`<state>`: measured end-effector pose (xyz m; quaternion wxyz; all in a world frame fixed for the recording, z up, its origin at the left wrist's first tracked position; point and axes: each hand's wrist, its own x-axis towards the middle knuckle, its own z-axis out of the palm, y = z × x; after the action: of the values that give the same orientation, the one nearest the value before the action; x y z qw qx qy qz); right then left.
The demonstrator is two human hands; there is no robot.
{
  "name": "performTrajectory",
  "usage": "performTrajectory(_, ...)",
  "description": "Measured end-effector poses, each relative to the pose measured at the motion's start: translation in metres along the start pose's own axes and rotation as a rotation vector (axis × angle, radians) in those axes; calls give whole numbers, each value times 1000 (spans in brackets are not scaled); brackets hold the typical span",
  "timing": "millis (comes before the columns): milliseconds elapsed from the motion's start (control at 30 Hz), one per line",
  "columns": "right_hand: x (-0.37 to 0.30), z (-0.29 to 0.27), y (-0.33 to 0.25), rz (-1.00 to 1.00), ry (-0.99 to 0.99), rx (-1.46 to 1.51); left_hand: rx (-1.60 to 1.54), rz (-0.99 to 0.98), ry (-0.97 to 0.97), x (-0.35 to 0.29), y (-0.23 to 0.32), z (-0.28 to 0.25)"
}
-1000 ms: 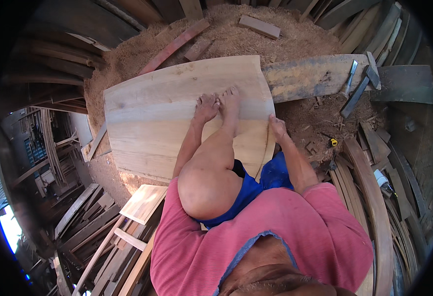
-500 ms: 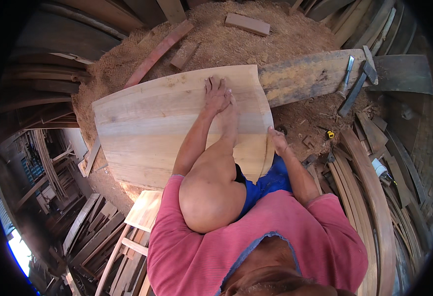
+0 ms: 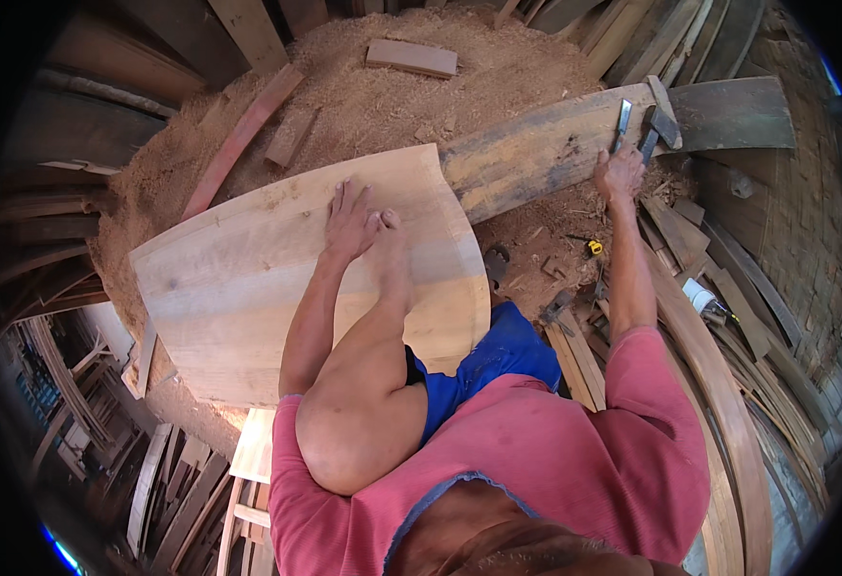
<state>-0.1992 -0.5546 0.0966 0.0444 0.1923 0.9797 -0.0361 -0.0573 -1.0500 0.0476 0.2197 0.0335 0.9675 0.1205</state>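
Observation:
My left hand [image 3: 351,223] lies flat on a wide pale wooden panel [image 3: 248,259] with a curved upper edge, its fingers spread and holding nothing. My bare foot [image 3: 389,245] presses on the panel right beside that hand. Out to the right, my right hand [image 3: 621,175] is over the handles of a chisel [image 3: 625,117] and a hammer [image 3: 649,142]. Both tools lie on a weathered dark board [image 3: 536,154]. The chisel's blade and the hammer's head show beyond my fingers; whether the fingers grip either handle is hidden.
Sawdust and shavings [image 3: 344,106] cover the ground, with a reddish plank [image 3: 243,139] and a loose block [image 3: 411,58] on it. A yellow tape measure [image 3: 595,248] and a white container [image 3: 699,296] are on the right. Stacked planks [image 3: 719,413] crowd both sides.
My right hand has left the panel's right edge and moved up and right to the tools. The left hand stays on the panel. The whole view has shifted.

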Motion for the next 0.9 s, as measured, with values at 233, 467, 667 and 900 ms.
performTrajectory(233, 22, 71, 20, -11, -141, 215, -226, 103, -328, 23, -6, -88)
performTrajectory(467, -88, -32, -116, -32, -796, 1086, 76, 580, 320, 90, 109, -144)
performTrajectory(667, -109, -61, -155, -74, -1099, 1430, -225, 648, -108, 93, 129, -154)
performTrajectory(900, 2, -17, 16, 192, -13, 45, -993, 363, 234, 59, 64, -164)
